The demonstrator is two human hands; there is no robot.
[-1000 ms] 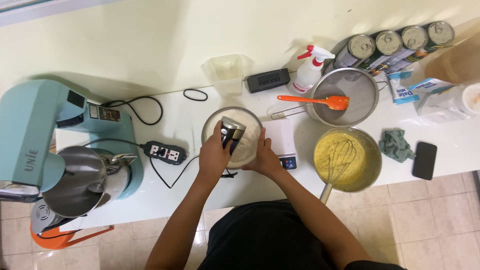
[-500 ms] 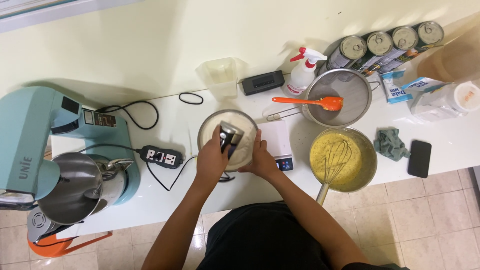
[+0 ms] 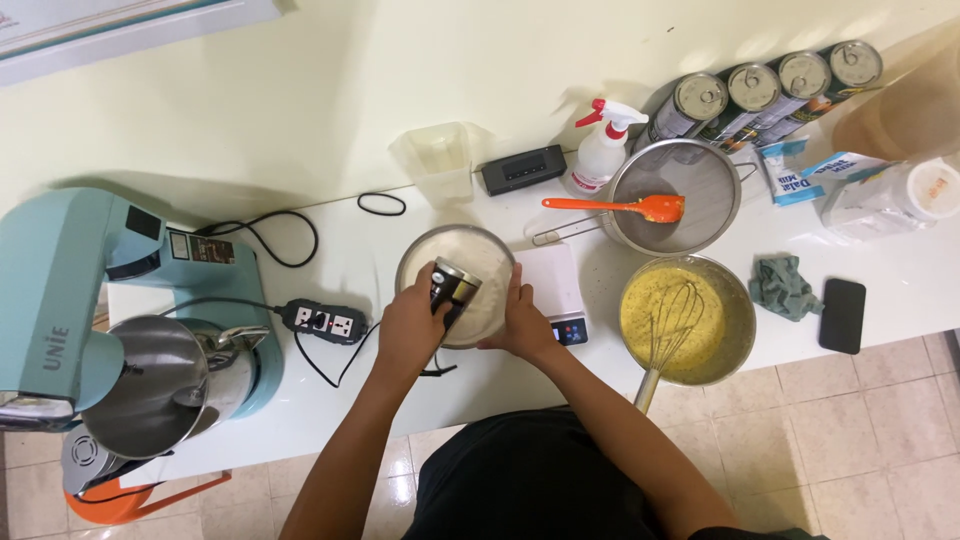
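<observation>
A round metal bowl point(image 3: 480, 245) of pale cream stands on the white table point(image 3: 380, 250) in front of me. My left hand point(image 3: 410, 325) grips a hand mixer point(image 3: 455, 285) with a black and silver body, held over the bowl's near side. My right hand point(image 3: 522, 322) rests against the bowl's right rim and steadies it. The mixer's cord runs toward a black power strip point(image 3: 322, 320) to the left.
A pale blue stand mixer point(image 3: 110, 330) with a steel bowl stands at left. A small scale point(image 3: 556, 290), a bowl of yellow batter with a whisk point(image 3: 686, 318), a sieve holding an orange spatula point(image 3: 655, 208), a spray bottle point(image 3: 602, 150), several tins point(image 3: 760, 90), a cloth point(image 3: 782, 285) and a phone point(image 3: 842, 315) lie to the right.
The view has shifted slightly left and down. Both hands stay on the hand mixer and the bowl, with almost no movement.
</observation>
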